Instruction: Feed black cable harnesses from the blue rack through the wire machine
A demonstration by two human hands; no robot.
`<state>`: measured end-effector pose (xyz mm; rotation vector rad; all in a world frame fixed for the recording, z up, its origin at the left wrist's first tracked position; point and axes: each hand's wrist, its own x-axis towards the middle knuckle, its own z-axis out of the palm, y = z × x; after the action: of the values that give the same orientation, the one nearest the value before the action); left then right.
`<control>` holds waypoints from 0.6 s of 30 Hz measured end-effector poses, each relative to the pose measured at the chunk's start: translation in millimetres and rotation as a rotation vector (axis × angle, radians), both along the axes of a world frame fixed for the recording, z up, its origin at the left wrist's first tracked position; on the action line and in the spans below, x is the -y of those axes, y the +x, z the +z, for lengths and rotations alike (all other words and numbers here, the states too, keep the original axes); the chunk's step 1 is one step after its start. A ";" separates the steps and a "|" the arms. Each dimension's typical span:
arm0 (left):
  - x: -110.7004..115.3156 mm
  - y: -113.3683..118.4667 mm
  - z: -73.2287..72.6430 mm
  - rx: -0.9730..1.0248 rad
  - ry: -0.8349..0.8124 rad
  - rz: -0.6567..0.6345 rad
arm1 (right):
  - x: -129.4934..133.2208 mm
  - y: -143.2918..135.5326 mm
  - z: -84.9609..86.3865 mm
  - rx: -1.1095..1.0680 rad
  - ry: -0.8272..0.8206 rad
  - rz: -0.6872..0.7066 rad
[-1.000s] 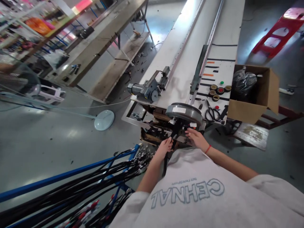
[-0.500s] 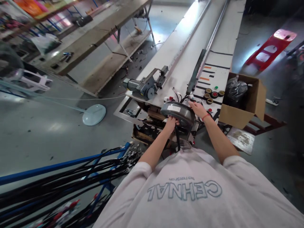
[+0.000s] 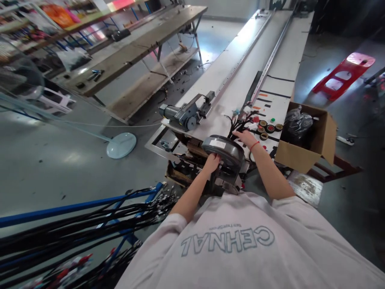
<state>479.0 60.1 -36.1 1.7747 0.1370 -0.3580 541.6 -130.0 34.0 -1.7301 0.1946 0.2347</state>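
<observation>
A grey, rounded machine housing (image 3: 226,147) with a white label stands at the near end of the long white bench. My left hand (image 3: 213,162) is closed at the near side of this housing; whatever its fingers hold is hidden. Beyond the housing, my right hand (image 3: 247,139) grips a black wire harness (image 3: 236,125) with its thumb and fingers. The harness's loose branches fan out over the bench, with small red, white and light blue connectors at the tips. Several tape rolls (image 3: 262,123) lie just past my right hand.
A grey motor unit (image 3: 180,114) sits on the bench (image 3: 228,76) to the left. At the right stands an open cardboard box (image 3: 300,150) with dark plastic inside. Black harnesses (image 3: 90,224) hang on a blue rack (image 3: 126,200) at lower left. A red stool (image 3: 343,78) stands farther right.
The harness branches now spread upward past the housing, where only short ends showed before. My right hand moved slightly left and nearer; my left hand shifted a little left. The view tilted up slightly.
</observation>
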 end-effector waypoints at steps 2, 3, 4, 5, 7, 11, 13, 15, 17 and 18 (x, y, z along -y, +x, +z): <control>-13.5 0.0 -0.7 0.010 0.025 0.037 | -2.5 -29.9 8.7 0.127 -0.181 0.063; -21.9 -0.5 -0.9 0.016 0.044 0.046 | -6.1 -49.0 12.3 0.200 -0.255 0.146; -30.8 -1.0 -0.9 0.023 0.065 0.041 | -11.1 -68.6 15.5 0.270 -0.335 0.256; -39.7 -1.5 -0.5 0.029 0.086 0.025 | -17.5 -86.7 18.2 0.320 -0.408 0.362; -55.1 -2.4 0.9 0.048 0.125 -0.027 | -33.1 -112.7 21.8 0.359 -0.523 0.464; -71.8 -4.6 3.6 0.115 0.172 -0.138 | -70.8 -117.2 14.7 0.279 -0.703 0.536; -75.6 -5.5 3.2 0.144 0.202 -0.173 | -90.2 -106.9 2.0 0.199 -0.849 0.645; -78.8 -6.2 1.8 0.170 0.238 -0.198 | -108.2 -96.2 -14.6 0.154 -1.033 0.649; -81.7 -6.5 0.8 0.184 0.259 -0.224 | -123.6 -87.5 -30.2 0.129 -1.153 0.606; -82.9 -6.6 0.9 0.181 0.265 -0.236 | -130.4 -84.1 -36.3 0.117 -1.179 0.600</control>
<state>472.4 143.0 -35.2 2.0824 -0.1620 -0.3581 457.5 0.4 -2.2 -2.9454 -0.3703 0.5162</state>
